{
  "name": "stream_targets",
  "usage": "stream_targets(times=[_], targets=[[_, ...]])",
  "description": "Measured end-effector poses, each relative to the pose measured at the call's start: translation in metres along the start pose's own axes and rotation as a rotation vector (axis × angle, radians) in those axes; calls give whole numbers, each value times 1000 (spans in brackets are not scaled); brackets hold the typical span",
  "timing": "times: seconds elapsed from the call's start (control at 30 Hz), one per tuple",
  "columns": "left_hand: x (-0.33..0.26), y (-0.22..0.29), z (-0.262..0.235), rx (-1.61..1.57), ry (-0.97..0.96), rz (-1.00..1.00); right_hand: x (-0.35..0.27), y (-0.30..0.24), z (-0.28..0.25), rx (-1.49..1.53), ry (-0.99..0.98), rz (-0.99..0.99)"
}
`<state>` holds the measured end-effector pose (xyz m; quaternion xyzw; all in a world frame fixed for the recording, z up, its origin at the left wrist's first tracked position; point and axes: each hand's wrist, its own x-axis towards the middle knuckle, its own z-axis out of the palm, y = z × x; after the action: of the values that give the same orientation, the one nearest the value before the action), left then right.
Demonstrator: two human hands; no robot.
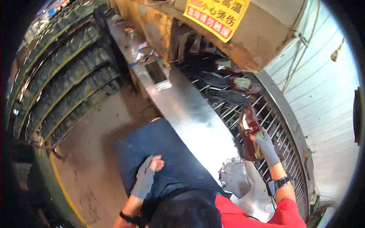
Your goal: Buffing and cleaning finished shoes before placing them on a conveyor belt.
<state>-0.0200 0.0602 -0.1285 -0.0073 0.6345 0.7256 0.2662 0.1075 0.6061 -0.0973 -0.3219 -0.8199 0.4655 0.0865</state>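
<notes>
Sign [216, 17]: showing printed characters on yellow and red, far side.
Shoe [248, 123]: gleaming dark red, toe pointing far, above the right-side barred rack [286, 110].
Right hand [267, 146]: gripping the shoe.
Left hand [147, 174]: hanging half-open over the lap [148, 140].

A glossy maroon shoe [246, 131] is over metal bars [269, 115].

Hands [267, 148] w/ gry gloves [143, 184]; red top [260, 214]; navy legwear [152, 142]; blk L wristband [129, 218], R watch [282, 182].

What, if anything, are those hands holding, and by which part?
The right hand grips a glossy dark-red shoe near its foot opening; the left hand appears to hold nothing.
</notes>
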Motion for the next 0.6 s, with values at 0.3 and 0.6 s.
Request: stream_targets(times=[0.3,0.6], targets=[[17,8,15,173,-19,-49,46,-53,49,-631,-51,-418],[16,-16,3,181,-70,4,132,-79,137,-1022,-9,-403]])
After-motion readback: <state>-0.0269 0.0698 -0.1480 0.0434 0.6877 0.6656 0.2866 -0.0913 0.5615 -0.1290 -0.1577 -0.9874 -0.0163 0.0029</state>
